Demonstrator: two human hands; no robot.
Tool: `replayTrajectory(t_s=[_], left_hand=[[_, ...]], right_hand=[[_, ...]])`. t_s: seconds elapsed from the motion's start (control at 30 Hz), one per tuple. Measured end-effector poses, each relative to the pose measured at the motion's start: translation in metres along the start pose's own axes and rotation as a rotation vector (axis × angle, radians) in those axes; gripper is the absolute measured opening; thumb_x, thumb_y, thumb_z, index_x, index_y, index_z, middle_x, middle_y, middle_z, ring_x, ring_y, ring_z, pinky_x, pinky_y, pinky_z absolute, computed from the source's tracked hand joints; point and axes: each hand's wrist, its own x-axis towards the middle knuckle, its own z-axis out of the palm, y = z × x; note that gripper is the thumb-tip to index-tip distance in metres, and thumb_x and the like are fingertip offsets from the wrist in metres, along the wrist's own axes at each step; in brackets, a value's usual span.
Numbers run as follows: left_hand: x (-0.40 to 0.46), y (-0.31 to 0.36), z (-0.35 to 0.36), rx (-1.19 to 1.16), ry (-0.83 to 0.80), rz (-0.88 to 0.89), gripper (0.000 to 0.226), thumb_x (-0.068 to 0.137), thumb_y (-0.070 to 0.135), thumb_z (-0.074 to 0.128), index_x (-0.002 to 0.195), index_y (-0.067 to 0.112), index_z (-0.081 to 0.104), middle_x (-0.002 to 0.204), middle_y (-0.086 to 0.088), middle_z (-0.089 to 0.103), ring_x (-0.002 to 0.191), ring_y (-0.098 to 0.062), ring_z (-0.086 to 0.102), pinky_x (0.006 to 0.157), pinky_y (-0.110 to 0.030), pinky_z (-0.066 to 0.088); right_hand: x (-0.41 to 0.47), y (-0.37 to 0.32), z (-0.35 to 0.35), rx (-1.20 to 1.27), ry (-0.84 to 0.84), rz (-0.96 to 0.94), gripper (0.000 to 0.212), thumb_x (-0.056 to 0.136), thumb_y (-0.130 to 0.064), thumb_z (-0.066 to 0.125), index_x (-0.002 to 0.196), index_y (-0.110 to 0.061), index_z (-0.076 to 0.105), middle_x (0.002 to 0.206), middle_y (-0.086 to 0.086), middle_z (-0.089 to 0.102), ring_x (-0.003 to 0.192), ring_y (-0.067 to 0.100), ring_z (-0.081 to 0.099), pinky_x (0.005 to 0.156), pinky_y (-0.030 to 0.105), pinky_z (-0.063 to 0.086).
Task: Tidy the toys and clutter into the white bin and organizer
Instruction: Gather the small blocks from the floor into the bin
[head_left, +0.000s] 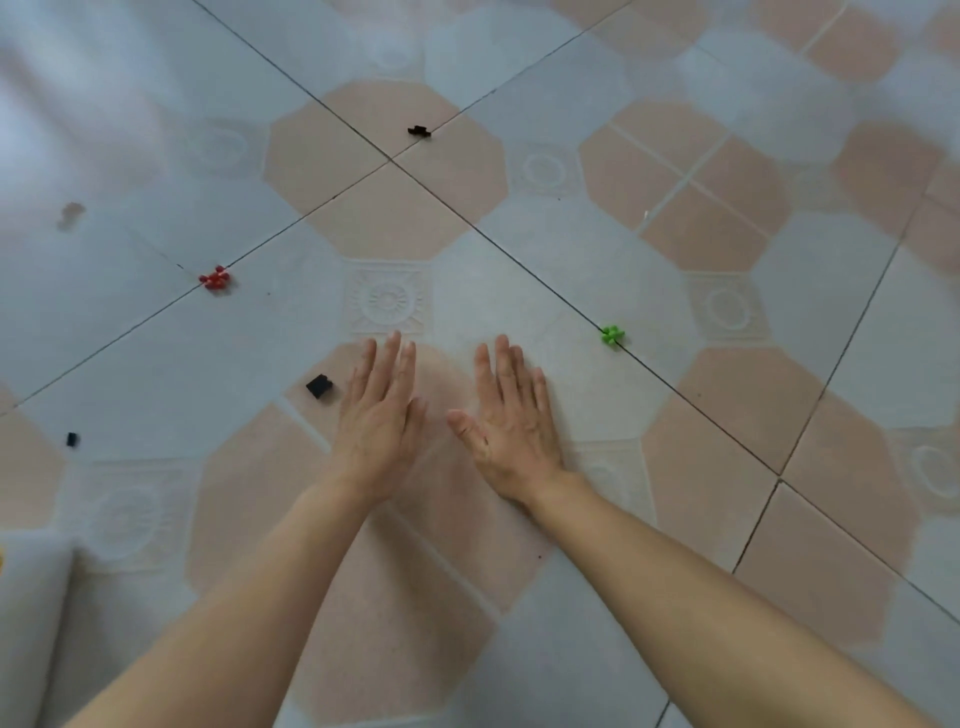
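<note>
Head view: your left hand (382, 410) & right hand (511, 415) are flat, holding nothing; nearest black brick (319, 386) looks light, stiff — pinch its sides w/ fingertips.

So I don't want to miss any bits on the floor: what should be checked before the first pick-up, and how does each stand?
1. Left hand free: ok, fingers straight, nothing held.
2. Right hand free: ok, same.
3. Nearest piece spotted: ok, black block lies beside the left hand.
4. Green toy unobstructed: ok, alone on the tile.
5. Red toy and far black piece in sight: ok.
6. White bin in view: cannot tell; only a white edge shows.
</note>
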Motion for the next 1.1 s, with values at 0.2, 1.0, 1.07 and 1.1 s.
replayTrajectory(t_s=[0.2,1.0,1.07,1.1], left_hand=[[0.015,-0.022,-0.036,-0.152,0.23,-0.143,0.057,0.097,0.031,0.031,0.149,0.01,0.022,0.159,-0.004,0.017,0.147,-0.015,0.007,0.121,-0.039,0.006],[0.102,-0.096,-0.078,-0.26,0.087,-0.062,0.059,0.096,0.046,0.027,0.149,0.019,0.024,0.153,-0.002,0.035,0.138,-0.019,0.038,0.116,-0.038,0.028],[0.109,-0.101,-0.078,-0.249,0.111,-0.073,0.064,0.092,0.054,0.023,0.149,0.024,0.024,0.149,-0.001,0.04,0.133,-0.021,0.045,0.111,-0.043,0.034],[0.113,-0.103,-0.078,-0.249,0.115,-0.069,0.066,0.09,0.056,0.021,0.149,0.026,0.025,0.148,0.0,0.04,0.131,-0.021,0.047,0.11,-0.043,0.035]], right_hand=[[0.044,0.031,-0.037,0.034,0.188,0.205,0.068,0.097,-0.056,0.017,0.153,-0.026,-0.007,0.16,0.007,-0.018,0.148,0.022,-0.014,0.116,0.046,-0.01],[0.166,-0.056,-0.023,0.192,0.029,-0.273,0.062,0.098,-0.046,0.032,0.147,-0.009,0.033,0.156,0.01,0.029,0.145,0.024,0.023,0.119,0.035,0.015],[0.181,-0.05,-0.035,0.203,0.092,-0.295,0.062,0.095,-0.045,0.032,0.142,-0.006,0.041,0.151,0.013,0.038,0.141,0.025,0.032,0.115,0.034,0.02],[0.193,-0.048,-0.042,0.201,0.131,-0.281,0.063,0.094,-0.045,0.031,0.141,-0.006,0.042,0.149,0.013,0.04,0.14,0.026,0.034,0.114,0.032,0.022]])
